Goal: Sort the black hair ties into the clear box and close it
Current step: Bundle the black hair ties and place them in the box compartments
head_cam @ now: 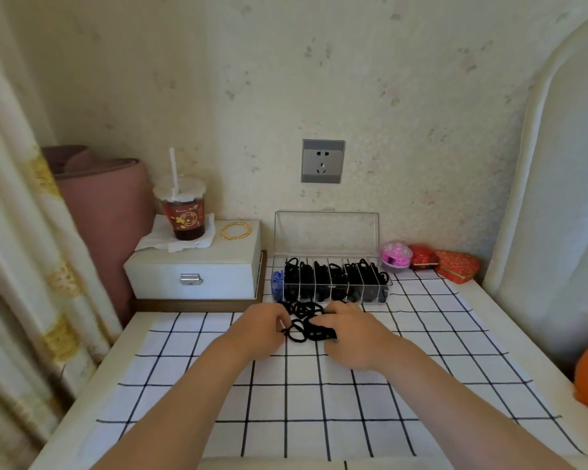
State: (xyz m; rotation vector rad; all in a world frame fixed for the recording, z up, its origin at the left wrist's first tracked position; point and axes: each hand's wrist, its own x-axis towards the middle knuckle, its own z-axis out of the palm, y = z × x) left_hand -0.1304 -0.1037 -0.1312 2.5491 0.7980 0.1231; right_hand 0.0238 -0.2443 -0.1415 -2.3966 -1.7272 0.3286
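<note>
A pile of loose black hair ties [304, 317] lies on the checked cloth just in front of the clear box [331, 279]. The box has several slots holding black ties, and its lid [326, 234] stands upright against the wall. My left hand [258, 329] sits at the pile's left edge with curled fingers touching the ties. My right hand [350, 334] lies on the pile's right side, fingers curled round a bunch of ties.
A white drawer box [194, 271] at the left carries a drink cup [184, 212] and a gold bangle [236, 230]. Right of the clear box sit a pink case [396, 257] and red heart boxes [455, 266]. A blue clip [277, 281] lies beside the clear box.
</note>
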